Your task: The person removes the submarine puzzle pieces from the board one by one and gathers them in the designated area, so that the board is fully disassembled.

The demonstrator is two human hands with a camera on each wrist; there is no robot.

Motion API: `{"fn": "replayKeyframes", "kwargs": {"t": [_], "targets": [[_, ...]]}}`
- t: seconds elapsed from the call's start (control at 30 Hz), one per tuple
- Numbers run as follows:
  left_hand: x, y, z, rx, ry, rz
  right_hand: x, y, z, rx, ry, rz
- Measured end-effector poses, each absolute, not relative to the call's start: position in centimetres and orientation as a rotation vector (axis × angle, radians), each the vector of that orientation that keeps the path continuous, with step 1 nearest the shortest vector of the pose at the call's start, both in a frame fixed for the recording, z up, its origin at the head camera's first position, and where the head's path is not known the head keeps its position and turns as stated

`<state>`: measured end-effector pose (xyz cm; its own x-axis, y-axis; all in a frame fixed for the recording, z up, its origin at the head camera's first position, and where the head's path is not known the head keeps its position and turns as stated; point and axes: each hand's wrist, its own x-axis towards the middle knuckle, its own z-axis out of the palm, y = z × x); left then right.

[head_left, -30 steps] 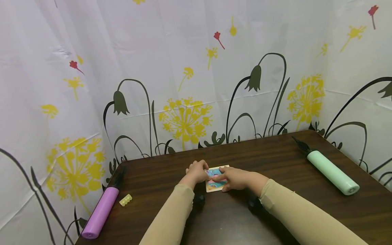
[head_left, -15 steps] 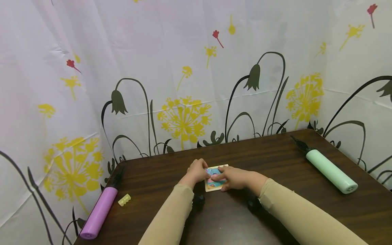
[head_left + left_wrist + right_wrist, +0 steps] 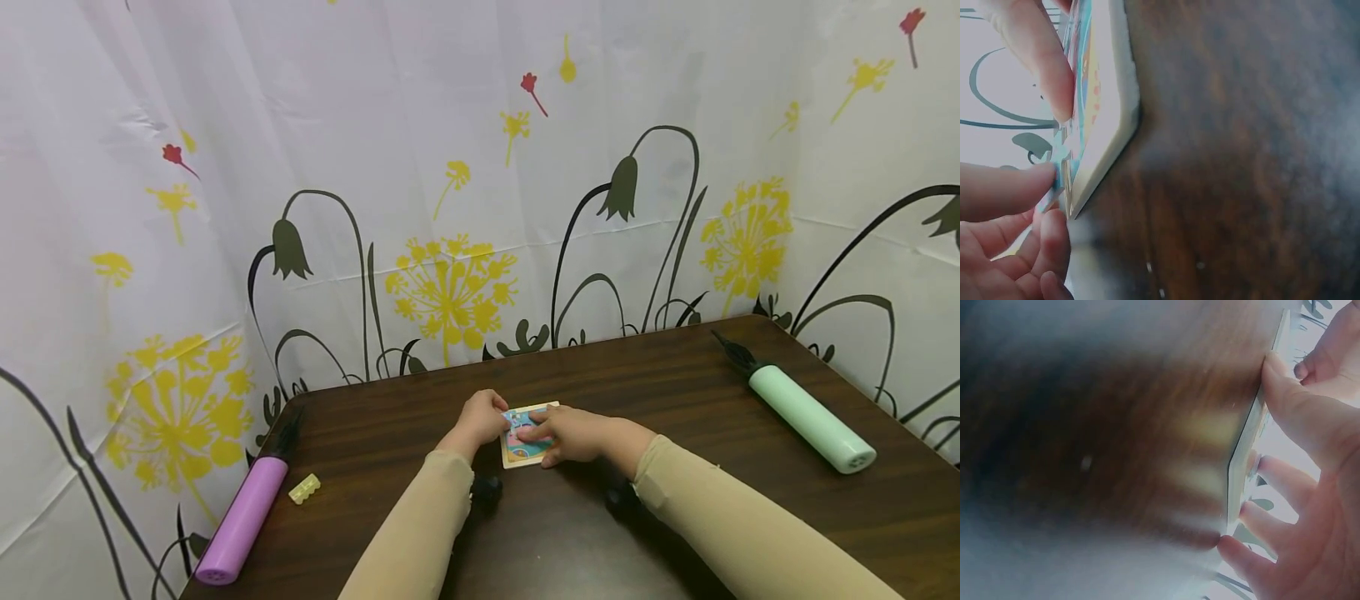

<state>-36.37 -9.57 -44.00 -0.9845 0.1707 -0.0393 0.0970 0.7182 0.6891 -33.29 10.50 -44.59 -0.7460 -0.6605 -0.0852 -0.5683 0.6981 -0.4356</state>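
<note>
- Almost nothing was changed from the earlier pictures: both hands were kept at the same spot on the puzzle board (image 3: 527,439), near the middle of the tabletop (image 3: 675,392).
- A small blue puzzle piece (image 3: 1060,164) was pinched between the thumb and a finger of the left hand (image 3: 482,419), right at the left edge of the board.
- The right hand (image 3: 573,435) was laid on the board with its fingers (image 3: 1282,481) spread apart over the top, and the near edge was pressed by its thumb.
- The board was held flat and was not moved; only the left hand's fingers seemed to be shifted a tiny bit toward the picture.
- So the piece was judged to be still in the middle of being fitted, not yet dropped in.
- The purple pump (image 3: 243,518), the little yellow block (image 3: 305,489) and the green pump (image 3: 810,419) were left where they had been, well apart from the hands.
</note>
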Motion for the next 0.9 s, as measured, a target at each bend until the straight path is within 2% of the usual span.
{"fn": "replayKeyframes", "kwargs": {"t": [0.37, 0.9], "targets": [[-37.2, -12.0, -43.2, 0.162, 2.848, 1.348, -33.2, 10.7, -44.6, -0.958, 2.665, -0.576], [-36.7, -26.4, -41.8, 0.005, 2.916, 1.077, -33.1, 10.4, -44.4, -0.958, 2.679, -0.566]]}}
